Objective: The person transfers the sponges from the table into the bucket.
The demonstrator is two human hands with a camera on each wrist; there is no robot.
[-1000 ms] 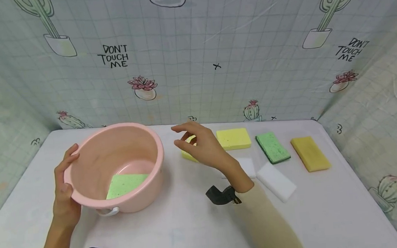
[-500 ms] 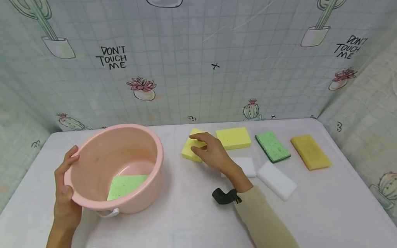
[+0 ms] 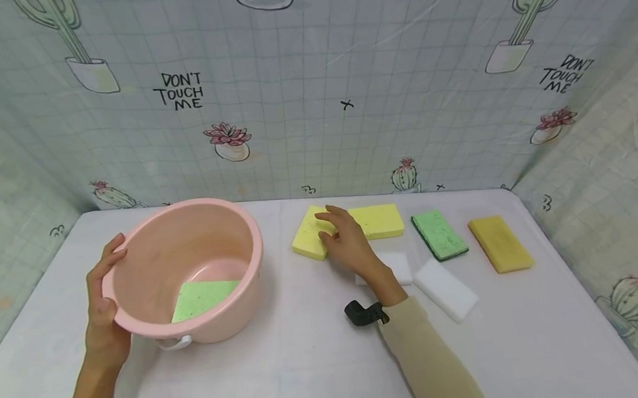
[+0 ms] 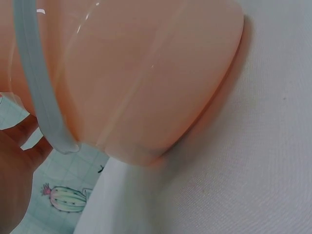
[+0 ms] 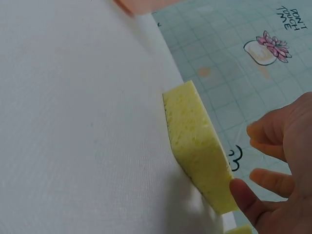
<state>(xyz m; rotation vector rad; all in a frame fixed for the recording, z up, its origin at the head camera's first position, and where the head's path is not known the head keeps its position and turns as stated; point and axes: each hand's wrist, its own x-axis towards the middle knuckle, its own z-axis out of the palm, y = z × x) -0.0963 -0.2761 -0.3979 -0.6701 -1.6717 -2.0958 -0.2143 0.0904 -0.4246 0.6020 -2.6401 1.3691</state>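
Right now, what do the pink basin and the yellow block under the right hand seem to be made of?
The basin looks like moulded plastic: smooth, slightly glossy pink walls with faint light streaks, and a pale handle in the left wrist view. The yellow block looks like a soft sponge, probably cellulose or foam: matte, with a rough, porous cut edge. The right hand rests on its corner; the left hand grips the basin's rim.

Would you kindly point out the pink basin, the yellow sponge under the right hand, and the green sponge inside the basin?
pink basin [image 3: 245, 230], head view, on its right rim.
yellow sponge [image 3: 306, 237], head view, on its bare top left of the fingers.
green sponge [image 3: 200, 297], head view, on its top face.
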